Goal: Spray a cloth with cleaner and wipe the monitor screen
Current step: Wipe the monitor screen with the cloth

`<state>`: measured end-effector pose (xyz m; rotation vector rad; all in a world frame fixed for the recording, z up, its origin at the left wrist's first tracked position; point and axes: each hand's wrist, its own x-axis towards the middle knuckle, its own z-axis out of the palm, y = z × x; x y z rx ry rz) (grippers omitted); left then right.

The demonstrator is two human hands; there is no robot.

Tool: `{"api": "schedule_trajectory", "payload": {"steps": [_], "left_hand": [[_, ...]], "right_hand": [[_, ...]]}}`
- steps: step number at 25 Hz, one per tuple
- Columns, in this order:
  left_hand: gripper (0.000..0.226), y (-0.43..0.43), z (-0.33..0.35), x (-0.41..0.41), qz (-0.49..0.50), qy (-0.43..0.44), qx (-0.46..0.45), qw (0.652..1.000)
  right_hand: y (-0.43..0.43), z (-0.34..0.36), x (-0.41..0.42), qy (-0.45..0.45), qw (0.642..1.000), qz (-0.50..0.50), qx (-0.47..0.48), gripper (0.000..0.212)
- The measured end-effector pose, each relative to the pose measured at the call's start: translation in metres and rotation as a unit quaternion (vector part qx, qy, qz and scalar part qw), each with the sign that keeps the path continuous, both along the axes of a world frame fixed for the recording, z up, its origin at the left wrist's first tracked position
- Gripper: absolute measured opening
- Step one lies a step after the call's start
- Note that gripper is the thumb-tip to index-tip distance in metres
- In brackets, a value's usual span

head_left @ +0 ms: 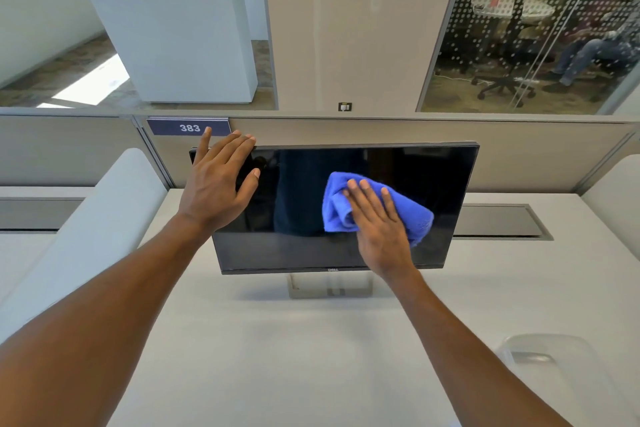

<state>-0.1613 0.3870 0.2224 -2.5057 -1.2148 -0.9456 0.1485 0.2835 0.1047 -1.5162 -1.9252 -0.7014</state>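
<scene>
A black monitor with a dark screen stands on a silver stand on the white desk. My right hand lies flat on a bunched blue cloth and presses it against the screen, right of centre. My left hand rests at the monitor's top left corner, fingers spread over the upper edge, thumb on the screen. No spray bottle is in view.
A clear plastic container sits at the desk's near right. A grey partition with a label reading 383 runs behind the monitor. A white planter and a glass-walled room with a seated person lie beyond.
</scene>
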Motion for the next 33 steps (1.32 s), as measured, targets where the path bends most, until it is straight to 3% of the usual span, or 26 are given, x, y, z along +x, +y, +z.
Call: {"api": "schedule_trajectory", "payload": {"steps": [3,5,11,17,19,22,25,29,31,33], "left_hand": [[0.056,-0.001,0.002,0.0,-0.002,-0.003,-0.001,1.0],[0.057,-0.001,0.002,0.0,-0.002,0.0,-0.004,1.0],[0.057,0.0,0.001,0.0,0.002,0.002,-0.008,1.0],[0.057,-0.002,0.001,-0.001,0.002,0.008,-0.007,1.0],[0.058,-0.002,0.001,-0.002,0.001,0.009,-0.009,1.0],[0.058,-0.003,0.002,-0.001,0.004,0.007,-0.014,1.0],[0.059,-0.004,0.003,0.0,0.004,0.006,-0.016,1.0],[0.058,-0.004,0.003,-0.001,0.001,0.0,-0.019,1.0],[0.059,-0.003,0.003,0.0,-0.004,-0.002,-0.017,1.0],[0.06,-0.002,0.003,0.0,-0.009,-0.001,-0.012,1.0]], "right_hand": [[0.0,0.014,0.024,0.124,0.989,-0.057,0.05,0.074],[-0.001,0.014,0.036,0.239,0.961,-0.106,0.088,0.064],[-0.015,-0.016,0.011,0.477,0.838,-0.24,0.117,0.057],[-0.02,-0.015,-0.037,0.673,0.671,-0.289,0.118,0.06],[-0.01,-0.001,-0.043,0.69,0.652,-0.298,0.102,0.064],[0.004,0.017,-0.056,0.654,0.69,-0.299,0.084,0.062],[0.018,0.027,-0.079,0.563,0.784,-0.252,0.076,0.065],[0.026,0.015,-0.103,0.337,0.924,-0.179,0.013,0.077],[0.021,-0.003,-0.107,0.219,0.968,-0.12,-0.015,0.081],[0.011,-0.024,-0.107,0.12,0.99,-0.069,-0.04,0.085]]}}
